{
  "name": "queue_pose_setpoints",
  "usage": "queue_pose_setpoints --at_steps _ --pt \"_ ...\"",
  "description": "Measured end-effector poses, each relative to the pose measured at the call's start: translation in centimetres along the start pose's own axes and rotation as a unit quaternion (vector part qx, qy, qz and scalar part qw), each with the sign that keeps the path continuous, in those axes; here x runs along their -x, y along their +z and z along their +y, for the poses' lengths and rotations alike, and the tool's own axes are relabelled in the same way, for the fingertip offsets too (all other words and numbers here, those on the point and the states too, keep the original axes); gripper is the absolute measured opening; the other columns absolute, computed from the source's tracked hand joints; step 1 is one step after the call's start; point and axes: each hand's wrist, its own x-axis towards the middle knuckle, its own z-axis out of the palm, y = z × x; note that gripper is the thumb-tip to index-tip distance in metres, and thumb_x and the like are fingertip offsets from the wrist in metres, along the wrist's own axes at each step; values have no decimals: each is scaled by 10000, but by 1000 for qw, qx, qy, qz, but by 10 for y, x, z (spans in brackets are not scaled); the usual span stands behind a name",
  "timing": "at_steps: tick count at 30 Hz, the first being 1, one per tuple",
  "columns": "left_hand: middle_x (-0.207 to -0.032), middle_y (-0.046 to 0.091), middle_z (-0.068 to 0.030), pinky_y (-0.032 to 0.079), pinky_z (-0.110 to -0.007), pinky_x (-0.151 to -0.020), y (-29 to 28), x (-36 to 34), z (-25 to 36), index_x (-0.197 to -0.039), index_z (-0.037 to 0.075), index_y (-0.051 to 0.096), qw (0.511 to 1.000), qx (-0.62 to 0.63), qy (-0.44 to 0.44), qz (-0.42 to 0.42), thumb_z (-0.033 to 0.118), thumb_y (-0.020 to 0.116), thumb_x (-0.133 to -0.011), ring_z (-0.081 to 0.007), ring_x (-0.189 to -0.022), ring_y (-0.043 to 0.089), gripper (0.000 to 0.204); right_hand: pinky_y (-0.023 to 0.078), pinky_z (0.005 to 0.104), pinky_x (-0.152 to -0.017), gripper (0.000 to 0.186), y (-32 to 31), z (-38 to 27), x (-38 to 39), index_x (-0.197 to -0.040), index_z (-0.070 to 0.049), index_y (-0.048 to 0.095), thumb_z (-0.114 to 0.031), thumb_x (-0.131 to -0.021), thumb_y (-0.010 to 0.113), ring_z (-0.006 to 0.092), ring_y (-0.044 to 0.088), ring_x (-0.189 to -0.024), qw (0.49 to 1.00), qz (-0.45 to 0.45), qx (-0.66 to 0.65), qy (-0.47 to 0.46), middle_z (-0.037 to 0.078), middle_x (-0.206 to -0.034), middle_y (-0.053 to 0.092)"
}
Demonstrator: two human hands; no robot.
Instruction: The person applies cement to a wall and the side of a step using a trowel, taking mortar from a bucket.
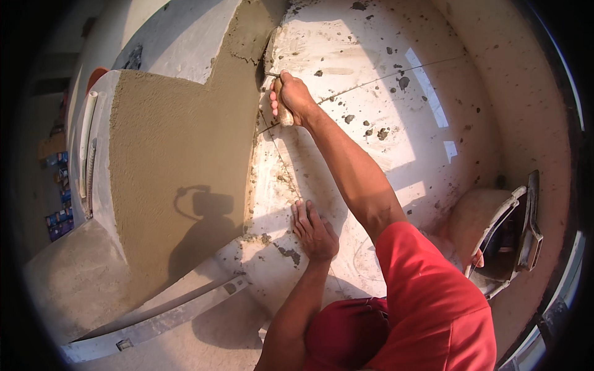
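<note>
Sunlit floor point(396, 93) spotted with mortar, wet plaster wall point(173, 161) beside it, my right hand point(292, 98) closed on a wooden trowel handle point(283, 111) at the wall's edge, my left hand point(314, 230) spread flat on the floor, metal straightedge point(154, 324) lying below.

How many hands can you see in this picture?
2. The right hand is up by the plastered wall, closed round a wooden trowel handle. The left hand rests flat on the pale floor lower down.
</note>
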Motion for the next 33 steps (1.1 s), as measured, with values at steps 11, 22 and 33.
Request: queue_pose_setpoints --at_steps 11,22,33 --pt "-1608 391 -353 272 -652 -1258 -4 0 -1 -1562 -110 438 1000 -2 -4 -3 165 486 -1051 -568 -1507 363 582 518 354 -471 514 16 7 6 -993 -24 551 -428 -1189 301 174 523 -505 997 -28 43 -65 63 -696 558" --pt "-1626 365 -346 255 -645 -1258 2 1 -2 -1571 -101 436 1000 -2 -8 -13 181 481 -1063 -558 -1532 323 582 499 342 -420 539 50 5 65 -979 -18 534 -454 -1191 299 168 527 -473 987 -97 53 -121 72 -675 555" --pt "-1607 391 -342 272 -647 -1254 -2 -1 0 -1550 -113 451 1000 -5 5 3 160 496 -1041 -563 -1513 358 579 469 328 -498 514 -22 -12 1 -1036 -101 535 -509 -1182 259 143 464 -545 984 -98 -147 -31 13 -704 501"
